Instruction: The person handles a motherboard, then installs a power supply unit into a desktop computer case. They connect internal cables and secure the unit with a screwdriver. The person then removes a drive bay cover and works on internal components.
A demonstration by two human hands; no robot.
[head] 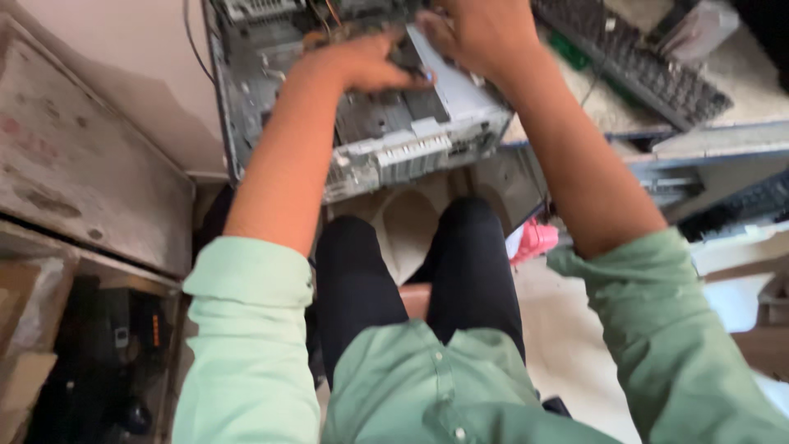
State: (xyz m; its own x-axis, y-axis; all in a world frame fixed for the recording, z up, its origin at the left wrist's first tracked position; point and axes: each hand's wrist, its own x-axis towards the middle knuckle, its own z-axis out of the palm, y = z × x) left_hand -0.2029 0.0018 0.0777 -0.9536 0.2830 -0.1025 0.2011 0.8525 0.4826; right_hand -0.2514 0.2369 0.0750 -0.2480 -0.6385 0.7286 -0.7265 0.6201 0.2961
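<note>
Floor: pale, cluttered, with a black keyboard (637, 62) lying at upper right.
Case: an open grey computer case (362, 107) stands ahead of the person's knees — its side panel is off and the metal bays are exposed.
Left hand (370, 64): inside the case, fingers curled on a bay's edge.
Right hand (477, 33): grip closed on the light metal drive cage (452, 82).
Legs: black trousers (411, 271) below.

Open computer case (362, 123) on floor (567, 329)

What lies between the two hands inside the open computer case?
In the head view, a pale grey metal drive box lies between left hand and right hand, both touching it, inside the computer case.
</note>
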